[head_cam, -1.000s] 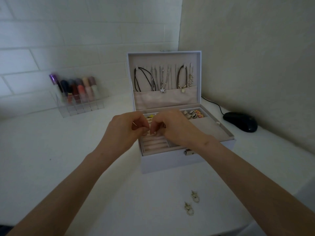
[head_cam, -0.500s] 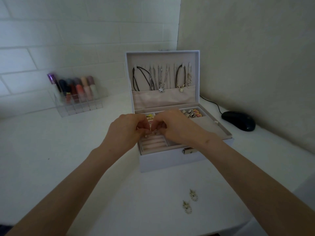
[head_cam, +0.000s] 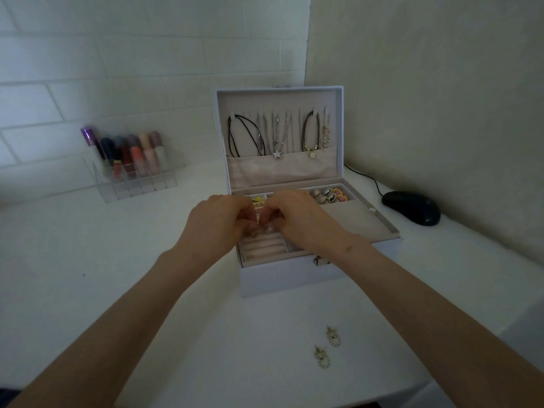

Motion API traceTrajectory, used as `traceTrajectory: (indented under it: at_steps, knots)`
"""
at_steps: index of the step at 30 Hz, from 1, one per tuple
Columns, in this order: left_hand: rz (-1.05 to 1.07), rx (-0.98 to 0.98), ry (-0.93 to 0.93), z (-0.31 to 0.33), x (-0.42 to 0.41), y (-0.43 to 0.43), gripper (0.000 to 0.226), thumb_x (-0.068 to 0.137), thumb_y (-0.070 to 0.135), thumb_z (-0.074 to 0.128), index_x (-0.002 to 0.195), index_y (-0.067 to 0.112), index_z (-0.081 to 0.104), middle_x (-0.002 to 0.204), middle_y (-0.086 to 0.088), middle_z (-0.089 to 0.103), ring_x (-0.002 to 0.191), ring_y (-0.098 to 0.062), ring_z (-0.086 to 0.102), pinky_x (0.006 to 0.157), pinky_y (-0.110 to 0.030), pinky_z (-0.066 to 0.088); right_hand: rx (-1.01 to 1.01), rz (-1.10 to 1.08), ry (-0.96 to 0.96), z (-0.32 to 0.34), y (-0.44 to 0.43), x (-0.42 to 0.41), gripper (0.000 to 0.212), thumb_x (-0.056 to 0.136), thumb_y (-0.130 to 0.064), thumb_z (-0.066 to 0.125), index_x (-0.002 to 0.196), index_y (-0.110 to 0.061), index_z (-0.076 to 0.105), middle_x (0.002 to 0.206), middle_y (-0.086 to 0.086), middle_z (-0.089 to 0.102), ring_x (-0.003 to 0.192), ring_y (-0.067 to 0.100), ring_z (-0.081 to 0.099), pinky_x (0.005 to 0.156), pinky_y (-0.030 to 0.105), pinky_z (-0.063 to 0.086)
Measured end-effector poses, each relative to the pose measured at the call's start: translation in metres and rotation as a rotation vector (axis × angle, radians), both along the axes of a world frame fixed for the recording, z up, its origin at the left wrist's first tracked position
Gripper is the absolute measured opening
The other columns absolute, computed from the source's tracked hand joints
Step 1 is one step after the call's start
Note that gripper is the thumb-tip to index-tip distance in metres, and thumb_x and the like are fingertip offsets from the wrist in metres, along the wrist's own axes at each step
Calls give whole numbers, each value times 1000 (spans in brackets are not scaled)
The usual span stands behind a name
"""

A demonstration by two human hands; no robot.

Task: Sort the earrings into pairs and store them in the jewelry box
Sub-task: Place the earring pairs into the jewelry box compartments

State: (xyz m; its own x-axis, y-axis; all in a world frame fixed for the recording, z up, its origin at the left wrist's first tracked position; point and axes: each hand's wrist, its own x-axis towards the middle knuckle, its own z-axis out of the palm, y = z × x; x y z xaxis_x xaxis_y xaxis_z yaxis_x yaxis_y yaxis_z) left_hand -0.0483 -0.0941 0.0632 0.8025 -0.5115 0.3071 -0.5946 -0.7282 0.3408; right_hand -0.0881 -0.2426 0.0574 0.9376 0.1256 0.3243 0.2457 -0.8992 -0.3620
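Two hands, my left hand (head_cam: 217,223) and right hand (head_cam: 303,220), have drawn fingertip to fingertip and sunk lower over the past second. Both pinch a small pale earring (head_cam: 260,228) just above the ring rolls (head_cam: 265,247) of the jewelry box (head_cam: 294,279). I judge it is being seated there. At 6 o'clock from the box, a matched earring pair (head_cam: 333,338) waits on the worktop (head_cam: 88,275). No writing is legible.
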Motion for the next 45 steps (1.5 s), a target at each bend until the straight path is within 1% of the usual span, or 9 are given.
traceTrajectory:
  at_steps: [4,8,11,17,26,30,34,41,45]
  knots:
    - [-58,-27,117,4,4,5,10,80,16,67,75,24,64,72,11,60,80,-13,55,69,-27,39,48,5,10,0,-2,-1,24,79,5,56,91,-9,72,96,7,69,92,19,59,83,31,45]
    - [-89,-32,170,8,5,7,14,79,11,68,73,23,64,75,8,62,83,-13,58,77,-29,46,64,4,29,-3,-2,1,22,80,4,57,93,-7,70,97,7,67,92,17,57,77,18,38]
    - [-56,12,124,6,3,4,10,81,14,66,78,23,64,77,11,59,81,-10,53,72,-26,39,67,14,30,-3,-2,1,19,81,3,59,94,-6,69,97,8,66,89,14,53,73,15,32]
    - [-28,83,40,6,3,-1,6,82,18,65,82,24,65,82,9,55,83,-13,47,67,-24,31,98,24,36,-3,-4,2,19,79,4,60,93,-5,69,95,8,66,81,7,49,75,20,40]
    - [-39,112,-30,4,6,-1,8,83,16,63,89,21,65,84,7,52,86,-15,48,67,-25,28,149,33,37,-7,-6,4,15,78,2,65,90,-5,69,90,3,65,68,-1,46,63,6,36]
    - [-32,122,-27,3,8,-1,9,84,17,62,91,21,65,90,1,56,90,-19,50,67,-25,27,147,39,26,-8,-6,4,15,78,2,65,90,-5,69,91,5,66,77,6,50,70,14,39]
    - [-44,110,-63,1,7,0,6,84,20,63,89,22,65,90,0,56,93,-22,53,68,-26,29,216,27,37,-7,-7,2,13,78,0,65,87,-8,69,84,0,63,72,5,52,71,20,45]
    - [-81,139,-104,3,5,1,3,83,23,65,86,24,65,82,6,50,93,-18,51,73,-27,32,391,-24,12,-5,-8,-3,13,76,0,64,79,-13,65,75,-10,60,70,-1,55,70,12,46]
    - [-50,128,-64,4,8,-2,7,81,22,66,86,25,63,91,4,58,95,-18,52,71,-26,27,393,-16,-2,-6,-8,-2,14,76,0,67,77,-13,66,73,-14,60,70,-2,56,70,11,47]
